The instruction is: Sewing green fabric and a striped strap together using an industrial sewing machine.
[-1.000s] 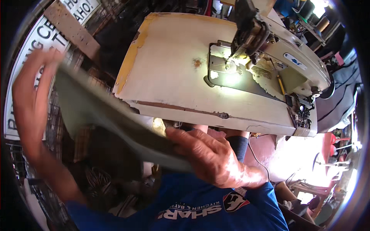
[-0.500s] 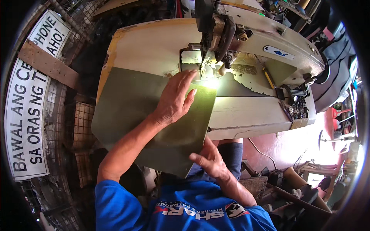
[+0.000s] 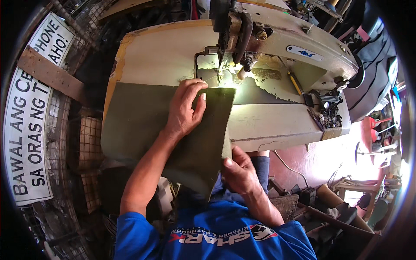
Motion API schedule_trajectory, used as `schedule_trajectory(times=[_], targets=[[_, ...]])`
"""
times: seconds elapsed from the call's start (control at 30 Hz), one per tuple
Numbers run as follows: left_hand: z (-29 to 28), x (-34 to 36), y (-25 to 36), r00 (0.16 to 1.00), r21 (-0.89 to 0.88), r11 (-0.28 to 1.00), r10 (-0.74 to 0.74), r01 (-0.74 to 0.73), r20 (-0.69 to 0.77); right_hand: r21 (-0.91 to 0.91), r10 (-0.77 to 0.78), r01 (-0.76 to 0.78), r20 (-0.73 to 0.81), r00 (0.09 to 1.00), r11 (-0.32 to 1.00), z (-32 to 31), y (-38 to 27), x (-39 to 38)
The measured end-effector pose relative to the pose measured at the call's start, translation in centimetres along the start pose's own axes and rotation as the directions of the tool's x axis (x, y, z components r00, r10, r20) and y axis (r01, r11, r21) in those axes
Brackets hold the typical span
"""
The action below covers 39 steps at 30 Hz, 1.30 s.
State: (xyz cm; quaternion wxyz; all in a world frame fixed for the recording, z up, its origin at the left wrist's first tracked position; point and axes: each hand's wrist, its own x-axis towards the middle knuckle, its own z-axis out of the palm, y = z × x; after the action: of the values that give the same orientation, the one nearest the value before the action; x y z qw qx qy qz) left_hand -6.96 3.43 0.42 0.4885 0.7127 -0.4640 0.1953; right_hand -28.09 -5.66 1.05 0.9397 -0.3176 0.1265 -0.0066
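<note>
A large olive-green sheet of fabric-like material point(image 3: 143, 104) lies over the front left of the sewing machine table and hangs off its near edge. My left hand point(image 3: 187, 110) rests on the sheet, its curled fingers gripping the far edge just short of the needle area. At the sheet's right edge, lower down, my right hand point(image 3: 242, 171) pinches it with the thumb on top; the fingers beneath are partly hidden. The sewing machine point(image 3: 277, 34) stands beyond, its lamp lighting the needle plate. A thin thread seems to run between the needle and the sheet's edge.
A yellow-handled tool point(image 3: 296, 83) lies under the machine's arm. Bobbins and small metal parts point(image 3: 331, 115) crowd the table's right end. Wire mesh with a white sign point(image 3: 30, 143) closes off the left. A wooden box of scraps point(image 3: 338, 221) sits at lower right.
The sheet's far edge has come nearer to me, away from the needle. My left hand has moved back and left with it; my right hand has closed on the sheet's right edge.
</note>
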Motion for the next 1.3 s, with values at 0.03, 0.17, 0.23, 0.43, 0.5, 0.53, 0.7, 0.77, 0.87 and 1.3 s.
schedule_trajectory(times=[0.03,0.17,0.23,0.43,0.5,0.53,0.7,0.77,0.87,1.3], targets=[[-0.1,0.0,0.1,1.000,0.005,1.000,-0.010,0.010,0.009,0.026,-0.037,0.035,0.058,0.998,0.999,0.5,-0.5,-0.5],[0.1,0.2,1.1,0.994,0.048,0.997,0.050,-0.055,0.098,-0.942,-0.471,0.313,0.224,0.853,0.120,1.3,-2.5,-2.2],[1.0,0.1,1.7,0.964,0.135,0.977,0.129,-0.163,0.231,-0.990,-0.465,-0.003,-0.069,0.883,0.141,0.7,-2.7,-1.8],[2.2,-0.2,1.5,0.903,0.361,0.920,-0.019,-0.152,0.428,-0.986,-0.649,-0.163,-0.095,0.755,-0.044,-1.2,-2.9,-0.3],[2.0,-0.2,1.0,0.905,0.340,0.929,-0.011,-0.148,0.425,-0.878,-0.572,0.090,0.381,0.726,-0.471,-1.4,-4.0,0.9],[2.0,-0.1,0.7,0.919,0.283,0.956,-0.040,-0.079,0.393,-0.856,-0.476,0.163,0.420,0.773,-0.491,-1.5,-4.5,1.8],[2.7,2.4,-2.6,0.966,0.158,0.979,-0.158,0.127,0.206,-0.747,-0.317,0.362,0.594,0.739,-0.558,-3.1,-5.2,5.8],[3.0,3.6,-3.9,0.972,0.077,0.993,-0.108,0.094,0.211,-0.746,-0.343,0.372,0.610,0.715,-0.552,-3.8,-4.9,5.9],[2.7,4.6,-4.7,0.758,0.322,0.944,-0.257,0.065,0.599,-0.784,-0.328,0.320,0.539,0.776,-0.532,-4.4,-4.7,5.6],[1.7,2.4,-3.0,0.875,0.481,0.875,-0.189,-0.057,0.447,-0.772,-0.281,0.379,0.566,0.775,-0.511,-4.0,-6.4,6.5]])
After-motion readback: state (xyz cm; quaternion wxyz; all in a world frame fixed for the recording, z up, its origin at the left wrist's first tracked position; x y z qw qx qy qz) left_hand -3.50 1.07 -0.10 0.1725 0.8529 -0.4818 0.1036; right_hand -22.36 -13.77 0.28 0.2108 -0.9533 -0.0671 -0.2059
